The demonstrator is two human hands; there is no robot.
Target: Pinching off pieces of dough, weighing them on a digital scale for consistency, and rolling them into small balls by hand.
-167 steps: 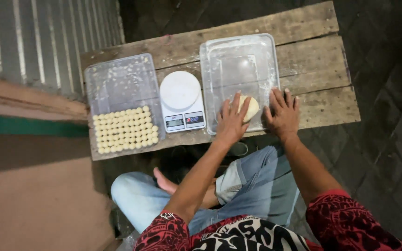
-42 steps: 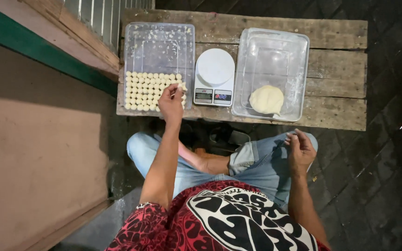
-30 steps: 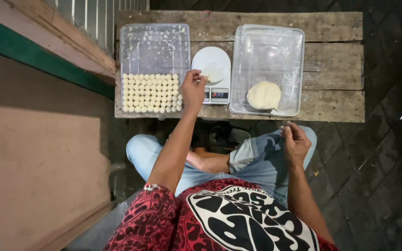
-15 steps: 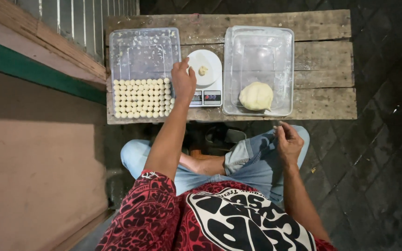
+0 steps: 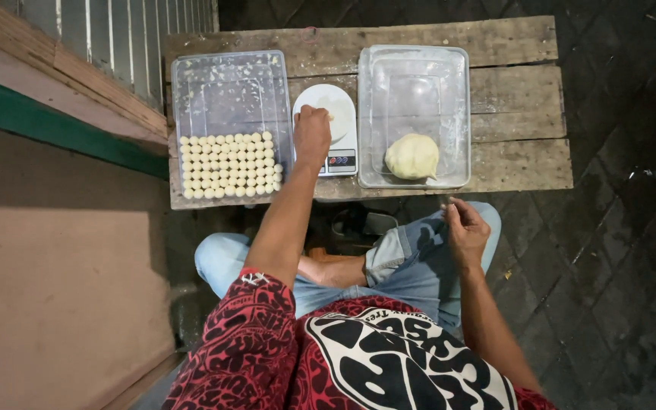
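Overhead view of a seated person at a low wooden worktop point(image 5: 518, 99). The left hand point(image 5: 312, 135) rests, fingers curled, on the round white plate of a kitchen scale point(image 5: 332, 129), over a small dough piece that it largely hides. The right hand point(image 5: 466, 231) is held above the knee, fingertips pinched together. Left of the scale, a clear plastic tray point(image 5: 229, 83) holds rows of small dough balls point(image 5: 229, 165). Right of it, a second clear container point(image 5: 415, 83) holds one large dough lump point(image 5: 412, 156).
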